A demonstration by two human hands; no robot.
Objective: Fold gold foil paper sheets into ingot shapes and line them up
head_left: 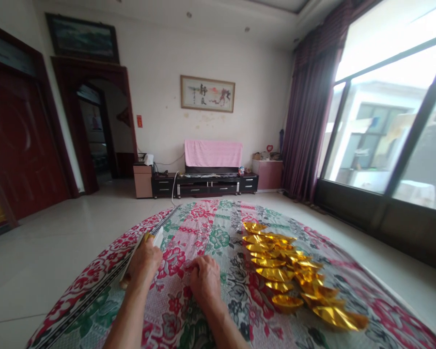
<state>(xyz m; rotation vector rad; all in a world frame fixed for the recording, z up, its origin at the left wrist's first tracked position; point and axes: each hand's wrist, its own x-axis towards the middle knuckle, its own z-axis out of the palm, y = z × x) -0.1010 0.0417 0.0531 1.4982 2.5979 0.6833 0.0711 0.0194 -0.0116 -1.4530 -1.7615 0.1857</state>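
Note:
My left hand [145, 259] is on a pale stack of paper sheets [159, 237] at the left of the round table. Gold foil paper [146, 236] shows at its fingertips, and the hand covers most of the stack. My right hand [206, 275] is close over the cloth in the middle, fingers curled in and closed, with nothing visible in them. To its right lie several folded gold foil paper ingots [275, 275], boat-shaped and shiny, in rough overlapping rows.
A flowered tablecloth [218, 237] in red, green and grey covers the table. Beyond it, a low black cabinet [207, 188] stands against the wall, bearing something draped with a pink cloth [213, 153]. A purple curtain [307, 121] and large windows line the right side.

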